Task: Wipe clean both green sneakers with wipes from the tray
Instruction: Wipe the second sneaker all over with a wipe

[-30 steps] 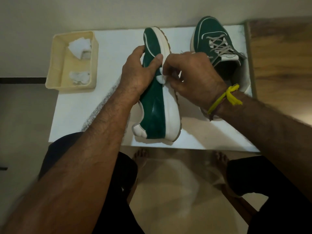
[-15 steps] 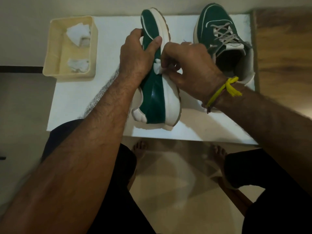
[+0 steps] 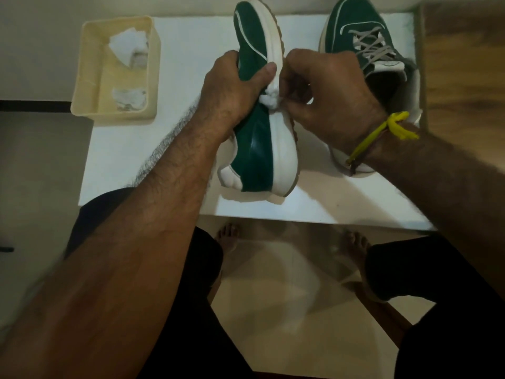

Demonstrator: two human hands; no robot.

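Note:
A green sneaker with a white sole lies tipped on its side in the middle of the white table. My left hand grips its green upper, thumb across the side. A crumpled white wipe is pinched in my right hand and pressed against the white midsole. The second green sneaker stands upright at the back right, laces showing, partly hidden behind my right hand. A cream tray at the back left holds two white wipes.
The table's near edge runs above my knees and bare feet. A wooden surface borders the table on the right. A yellow band is tied round my right wrist. The wall stands just behind the table.
The wipe in my right hand has shifted slightly along the midsole. The camera view moved, so the sneakers and tray sit higher in the frame.

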